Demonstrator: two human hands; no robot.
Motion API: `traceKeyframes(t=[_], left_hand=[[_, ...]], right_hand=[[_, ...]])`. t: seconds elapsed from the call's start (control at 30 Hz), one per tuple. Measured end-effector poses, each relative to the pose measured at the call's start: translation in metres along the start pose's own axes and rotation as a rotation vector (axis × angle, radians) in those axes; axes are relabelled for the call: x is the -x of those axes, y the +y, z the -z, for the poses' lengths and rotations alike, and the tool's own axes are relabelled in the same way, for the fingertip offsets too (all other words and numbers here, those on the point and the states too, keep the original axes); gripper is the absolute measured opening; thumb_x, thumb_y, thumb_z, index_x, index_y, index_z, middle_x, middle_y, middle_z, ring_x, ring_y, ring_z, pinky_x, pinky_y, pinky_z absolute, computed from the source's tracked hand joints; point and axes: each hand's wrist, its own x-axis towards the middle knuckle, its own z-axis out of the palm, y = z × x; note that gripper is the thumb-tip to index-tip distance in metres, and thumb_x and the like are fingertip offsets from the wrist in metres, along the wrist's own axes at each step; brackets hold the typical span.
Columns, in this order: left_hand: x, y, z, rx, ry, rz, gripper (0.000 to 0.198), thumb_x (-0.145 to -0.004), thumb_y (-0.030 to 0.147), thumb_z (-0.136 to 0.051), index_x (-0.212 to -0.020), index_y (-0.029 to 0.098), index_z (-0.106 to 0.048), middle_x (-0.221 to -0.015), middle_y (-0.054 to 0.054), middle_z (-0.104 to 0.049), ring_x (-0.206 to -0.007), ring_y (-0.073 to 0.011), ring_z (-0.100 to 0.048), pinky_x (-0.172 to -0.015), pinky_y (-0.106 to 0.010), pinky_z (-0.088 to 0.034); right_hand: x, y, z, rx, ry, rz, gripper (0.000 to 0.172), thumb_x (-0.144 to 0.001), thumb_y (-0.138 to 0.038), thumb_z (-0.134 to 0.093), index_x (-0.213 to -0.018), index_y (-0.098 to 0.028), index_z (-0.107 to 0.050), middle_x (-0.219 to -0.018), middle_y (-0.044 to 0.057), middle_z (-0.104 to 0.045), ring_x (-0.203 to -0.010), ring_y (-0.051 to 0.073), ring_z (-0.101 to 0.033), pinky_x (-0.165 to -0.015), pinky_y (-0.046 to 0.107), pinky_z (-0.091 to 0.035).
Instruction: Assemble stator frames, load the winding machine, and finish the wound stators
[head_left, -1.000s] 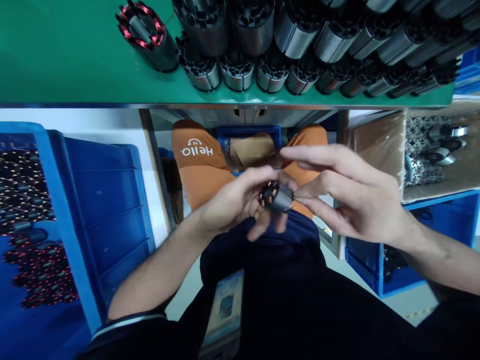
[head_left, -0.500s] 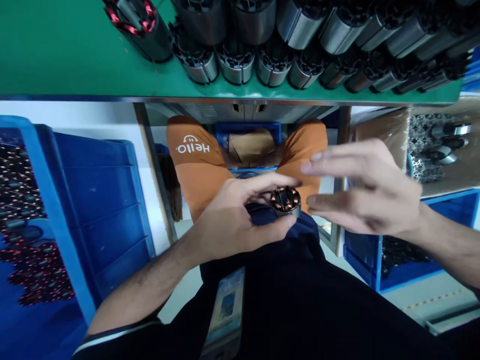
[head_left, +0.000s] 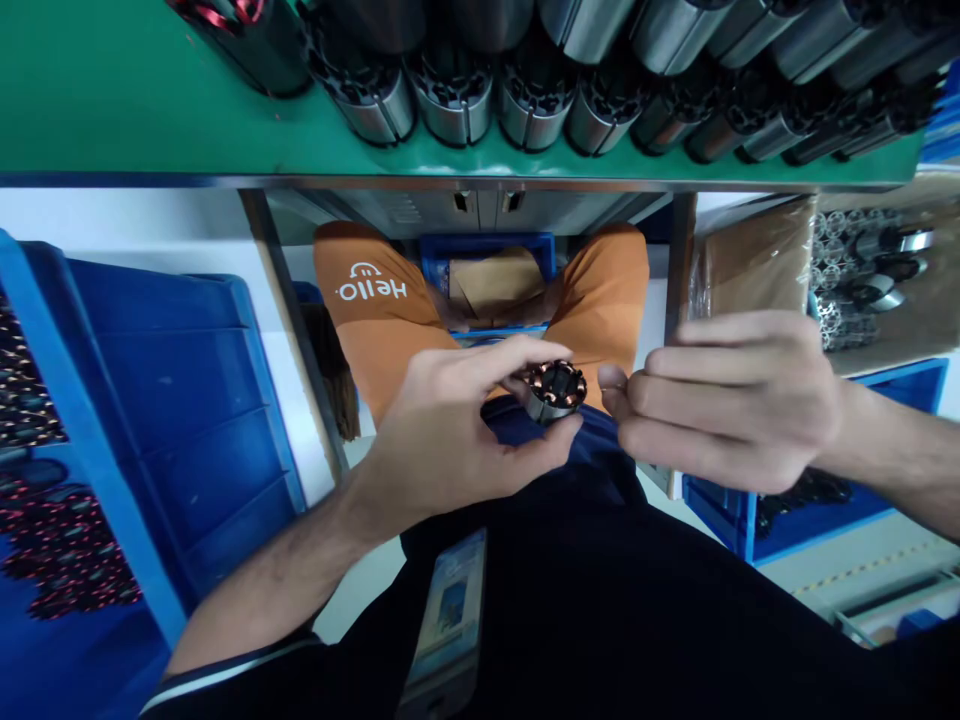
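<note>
Above my lap, my left hand (head_left: 469, 425) grips a motor stator (head_left: 551, 408) between thumb and fingers. This small metal ring has copper windings and black insulation showing at its upturned open end. Just to the right of it is my right hand (head_left: 731, 400), apart from the stator. Its thumb and forefinger are pinched together and the other fingers are curled in. Whatever lies in that pinch is too small to make out.
Rows of metal stators (head_left: 454, 110) stand on the green bench (head_left: 142, 125), beside one with red wire (head_left: 262, 45). A blue bin (head_left: 172, 380) is at left, with wound parts beyond it. At right are a cardboard box (head_left: 750, 260) and a blue crate (head_left: 720, 515). A phone (head_left: 450, 620) lies against my dark clothing.
My right hand's fingers, spread and blurred before, have closed into a pinch. The stator in my left hand has shifted slightly left, and the view has shifted a little.
</note>
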Motion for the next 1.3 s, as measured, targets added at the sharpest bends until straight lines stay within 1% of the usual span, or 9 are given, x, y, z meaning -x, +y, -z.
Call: traceKeyframes(t=[0.13, 0.23, 0.33, 0.53, 0.63, 0.77, 0.9, 1.1, 1.3], left_hand=[[0.003, -0.001, 0.0, 0.051, 0.068, -0.003, 0.024, -0.105, 0.027, -0.092, -0.128, 0.032, -0.088, -0.13, -0.002, -0.094, -0.114, -0.0258, -0.094, -0.101, -0.036, -0.08], [0.007, -0.008, -0.001, -0.065, 0.192, -0.179, 0.022, -0.106, 0.025, -0.094, -0.124, 0.038, -0.088, -0.134, 0.001, -0.093, -0.114, -0.0229, -0.093, -0.108, -0.038, -0.08], [0.009, -0.012, -0.001, -0.142, 0.17, -0.324, 0.038, -0.105, 0.016, -0.091, -0.131, 0.043, -0.086, -0.135, 0.005, -0.093, -0.117, -0.0234, -0.094, -0.121, -0.045, -0.078], [0.004, -0.001, 0.001, -0.029, 0.016, 0.004, 0.034, -0.1, 0.026, -0.091, -0.133, 0.029, -0.083, -0.115, 0.0, -0.094, -0.097, -0.0222, -0.093, -0.094, -0.032, -0.08], [0.005, 0.001, 0.004, 0.03, 0.004, 0.05, 0.031, -0.105, 0.02, -0.088, -0.134, 0.029, -0.083, -0.127, -0.002, -0.093, -0.112, -0.0214, -0.092, -0.103, -0.032, -0.078], [0.01, -0.007, 0.002, -0.161, 0.202, -0.213, 0.026, -0.107, 0.017, -0.093, -0.126, 0.034, -0.086, -0.141, 0.0, -0.09, -0.122, -0.0204, -0.091, -0.112, -0.034, -0.077], [0.009, -0.007, -0.002, -0.336, 0.21, -0.442, 0.03, -0.105, 0.012, -0.09, -0.132, 0.026, -0.087, -0.135, -0.005, -0.093, -0.119, -0.0251, -0.094, -0.123, -0.039, -0.076], [0.007, 0.001, 0.003, -0.042, 0.048, 0.005, 0.034, -0.102, 0.024, -0.089, -0.136, 0.031, -0.084, -0.124, -0.001, -0.094, -0.109, -0.0247, -0.094, -0.098, -0.035, -0.08], [0.012, -0.01, 0.0, -0.215, 0.276, -0.319, 0.023, -0.107, 0.018, -0.094, -0.124, 0.031, -0.086, -0.135, 0.0, -0.093, -0.113, -0.0195, -0.094, -0.109, -0.032, -0.078]], right_hand=[[0.0, 0.002, 0.02, 0.049, 0.075, 0.08, 0.042, -0.088, -0.062, -0.113, -0.08, -0.032, -0.085, -0.09, 0.001, -0.084, -0.074, 0.018, -0.072, -0.062, 0.033, -0.063], [-0.002, 0.019, 0.018, -0.327, -0.106, -0.172, 0.046, -0.104, -0.07, -0.097, -0.092, -0.025, -0.092, -0.097, 0.009, -0.091, -0.072, 0.02, -0.083, -0.057, 0.032, -0.068], [-0.006, 0.029, 0.002, -0.512, -0.32, -0.332, 0.05, -0.1, -0.071, -0.1, -0.09, -0.023, -0.091, -0.073, 0.003, -0.084, -0.046, 0.016, -0.071, -0.041, 0.028, -0.055], [0.001, 0.004, -0.002, 0.066, 0.002, 0.01, 0.049, -0.103, -0.034, -0.1, -0.068, -0.024, -0.067, -0.056, -0.009, -0.054, -0.048, 0.007, -0.041, -0.045, 0.023, -0.032], [0.007, 0.0, 0.014, 0.128, 0.066, 0.027, 0.043, -0.093, -0.04, -0.11, -0.076, -0.023, -0.074, -0.073, -0.004, -0.069, -0.062, 0.009, -0.056, -0.05, 0.021, -0.043], [0.007, 0.018, 0.017, -0.396, -0.126, -0.332, 0.057, -0.097, -0.074, -0.102, -0.104, -0.02, -0.086, -0.095, 0.005, -0.086, -0.074, 0.017, -0.08, -0.055, 0.024, -0.064], [0.003, 0.022, -0.002, -0.412, -0.248, -0.363, 0.047, -0.105, -0.065, -0.095, -0.095, -0.021, -0.082, -0.078, -0.001, -0.082, -0.049, 0.01, -0.065, -0.043, 0.023, -0.051], [0.014, -0.004, 0.015, 0.068, 0.032, -0.045, 0.032, -0.093, -0.042, -0.11, -0.081, -0.027, -0.084, -0.073, -0.004, -0.071, -0.068, 0.011, -0.066, -0.058, 0.023, -0.052], [0.009, 0.012, 0.013, -0.475, -0.261, -0.378, 0.036, -0.104, -0.053, -0.1, -0.111, -0.02, -0.087, -0.094, 0.003, -0.089, -0.065, 0.014, -0.079, -0.053, 0.023, -0.062]])
